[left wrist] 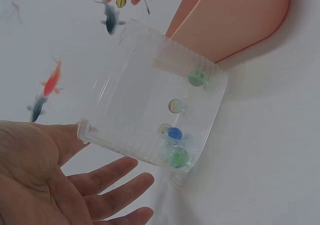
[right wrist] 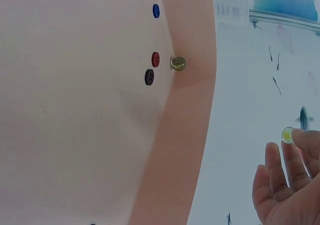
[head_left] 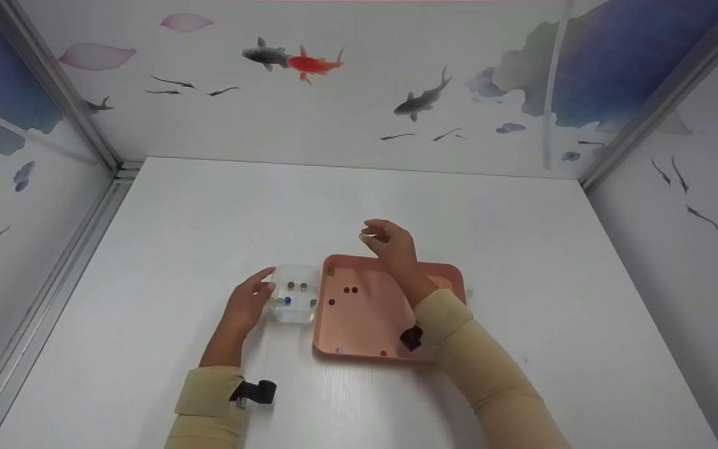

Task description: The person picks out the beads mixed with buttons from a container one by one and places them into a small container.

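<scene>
My left hand [head_left: 248, 305] is at the left side of a clear plastic container [head_left: 295, 317], its fingers fairly straight and touching the wall. Several marbles lie inside the container, among them a blue marble [left wrist: 174, 134] and a green marble [left wrist: 197, 77]. Beyond the far edge of a pink tray [head_left: 368, 327], my right hand [head_left: 395, 248] pinches a yellowish glass marble [right wrist: 287, 135] between thumb and fingertips, above the table. On the tray are a blue button [right wrist: 156, 11], a red button [right wrist: 155, 59], a dark button [right wrist: 149, 77] and a marble [right wrist: 178, 63] by the wall.
The tray stands right beside the container on a white table [head_left: 209, 218]. Near the tray's front edge lie another red piece [head_left: 383, 353] and a pale bluish piece [head_left: 338, 350]. Printed panels [head_left: 346, 118] enclose the table at the back and sides.
</scene>
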Demonstrator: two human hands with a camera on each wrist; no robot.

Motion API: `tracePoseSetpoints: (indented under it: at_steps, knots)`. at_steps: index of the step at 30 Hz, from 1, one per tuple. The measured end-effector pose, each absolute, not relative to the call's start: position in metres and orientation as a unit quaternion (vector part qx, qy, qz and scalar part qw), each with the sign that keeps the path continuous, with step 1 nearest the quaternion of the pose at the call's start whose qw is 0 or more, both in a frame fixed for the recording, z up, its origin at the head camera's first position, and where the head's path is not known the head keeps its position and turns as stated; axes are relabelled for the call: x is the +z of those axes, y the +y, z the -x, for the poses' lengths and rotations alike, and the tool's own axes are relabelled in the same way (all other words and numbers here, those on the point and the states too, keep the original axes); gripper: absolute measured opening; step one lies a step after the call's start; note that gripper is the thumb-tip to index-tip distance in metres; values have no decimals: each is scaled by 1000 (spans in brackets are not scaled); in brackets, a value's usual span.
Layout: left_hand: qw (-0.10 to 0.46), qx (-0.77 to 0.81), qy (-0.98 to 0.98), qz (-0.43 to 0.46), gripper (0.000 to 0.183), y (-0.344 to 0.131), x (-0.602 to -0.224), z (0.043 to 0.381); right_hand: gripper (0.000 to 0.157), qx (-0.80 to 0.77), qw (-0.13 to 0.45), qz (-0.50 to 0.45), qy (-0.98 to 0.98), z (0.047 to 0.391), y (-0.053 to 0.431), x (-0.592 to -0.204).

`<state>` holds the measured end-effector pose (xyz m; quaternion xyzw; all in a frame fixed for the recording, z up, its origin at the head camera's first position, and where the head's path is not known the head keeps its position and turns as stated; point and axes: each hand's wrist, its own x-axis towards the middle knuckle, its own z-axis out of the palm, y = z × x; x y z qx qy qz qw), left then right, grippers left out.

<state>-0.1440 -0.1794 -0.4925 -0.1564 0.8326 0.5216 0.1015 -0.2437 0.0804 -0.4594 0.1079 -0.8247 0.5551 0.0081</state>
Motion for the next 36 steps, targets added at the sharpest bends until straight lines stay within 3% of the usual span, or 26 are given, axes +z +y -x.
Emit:
tracePoseSetpoints:
  at_steps: [10,36]
  knots:
    - [104,517,836,153,47,-180,-494,144,29,585,-6,-106,-804,237,76,-449]
    - [106,524,831,151,47,-180,-491,143,29,564,24,-200,-801,223,66,-443]
